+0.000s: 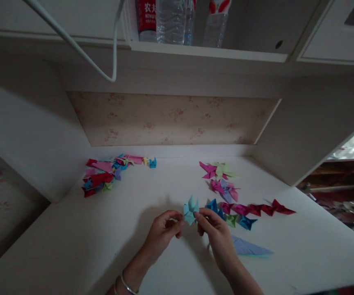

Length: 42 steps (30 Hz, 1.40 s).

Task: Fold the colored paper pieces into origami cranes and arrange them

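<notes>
A light turquoise origami piece (190,210) with pointed tips standing up is held above the white desk. My right hand (215,231) pinches its right side between thumb and fingers. At its left edge, the curled fingers and thumb of my left hand (164,231) come together in a pinch; the exact contact is small and hard to see. Beside my right hand lie blue folded pieces (247,222), a green folded piece (231,220) and a row of red and magenta pieces (255,209). Partly behind that hand is a flat lavender folded sheet (250,246) with a turquoise edge under it.
A heap of colourful folded papers (103,176) lies at the back left of the desk (103,241). More pink, pale green and purple pieces (222,186) lie at the back right. Overhead, a shelf (207,50) holds plastic bottles (170,22), and a white cable (72,43) hangs down.
</notes>
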Available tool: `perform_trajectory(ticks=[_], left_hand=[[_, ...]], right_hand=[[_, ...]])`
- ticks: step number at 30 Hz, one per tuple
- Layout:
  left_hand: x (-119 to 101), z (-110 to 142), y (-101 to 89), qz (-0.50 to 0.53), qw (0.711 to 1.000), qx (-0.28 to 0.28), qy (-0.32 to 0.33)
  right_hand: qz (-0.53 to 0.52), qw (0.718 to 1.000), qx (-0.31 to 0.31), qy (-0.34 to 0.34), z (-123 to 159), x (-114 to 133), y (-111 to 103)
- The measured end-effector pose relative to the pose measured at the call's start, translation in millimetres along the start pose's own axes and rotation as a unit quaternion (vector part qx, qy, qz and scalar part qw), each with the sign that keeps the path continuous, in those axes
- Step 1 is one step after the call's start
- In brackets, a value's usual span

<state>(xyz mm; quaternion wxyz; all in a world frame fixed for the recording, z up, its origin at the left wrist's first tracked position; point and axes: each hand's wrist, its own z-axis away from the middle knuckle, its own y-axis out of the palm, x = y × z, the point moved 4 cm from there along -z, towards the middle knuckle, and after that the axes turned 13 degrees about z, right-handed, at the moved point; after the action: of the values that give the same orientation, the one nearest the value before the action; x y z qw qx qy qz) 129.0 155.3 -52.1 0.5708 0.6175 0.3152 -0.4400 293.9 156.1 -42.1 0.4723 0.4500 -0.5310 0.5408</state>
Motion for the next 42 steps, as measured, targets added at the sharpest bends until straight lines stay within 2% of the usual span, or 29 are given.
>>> perform_trajectory(ticks=[2,4,7,10,11,13,14,16,19,26,42], left_hand=[[2,0,-1.8,-0.017,1.0,-0.006,-0.006],[4,-1,-6.0,-0.026,0.999,-0.021,-0.002],[7,-3,-12.7,-0.028,0.999,-0.041,0.01],[7,-5,-14.3,-0.028,0.999,-0.04,0.015],[7,-5,-13.7,-0.027,0.999,-0.036,0.016],[5,-4,-11.7,-0.031,0.999,-0.03,0.016],[4,-4,-10.7,-0.034,0.999,-0.028,0.016],[4,-4,-9.8,-0.037,0.999,-0.027,0.014],[5,-5,-11.9,-0.035,0.999,-0.038,0.01],[7,-7,-17.5,-0.033,0.998,-0.059,0.014],[6,-6,-12.5,-0.029,0.999,-0.042,-0.004]], right_hand=[[0.029,0.999,0.005,-0.011,-2,8,-18],[0.068,0.997,-0.011,-0.023,-9,17,-46],[0.146,0.988,-0.049,-0.026,-31,27,-103],[0.222,0.971,-0.086,-0.029,-62,26,-169],[0.269,0.958,-0.1,-0.026,-73,23,-190],[0.396,0.91,-0.124,-0.021,-93,14,-226],[0.451,0.883,-0.129,-0.027,-103,9,-240],[0.491,0.862,-0.121,-0.03,-118,-2,-259],[0.521,0.849,-0.081,-0.036,-135,-16,-266],[0.55,0.835,-0.008,-0.032,-159,-36,-260],[0.498,0.866,0.044,-0.001,-168,-47,-259]])
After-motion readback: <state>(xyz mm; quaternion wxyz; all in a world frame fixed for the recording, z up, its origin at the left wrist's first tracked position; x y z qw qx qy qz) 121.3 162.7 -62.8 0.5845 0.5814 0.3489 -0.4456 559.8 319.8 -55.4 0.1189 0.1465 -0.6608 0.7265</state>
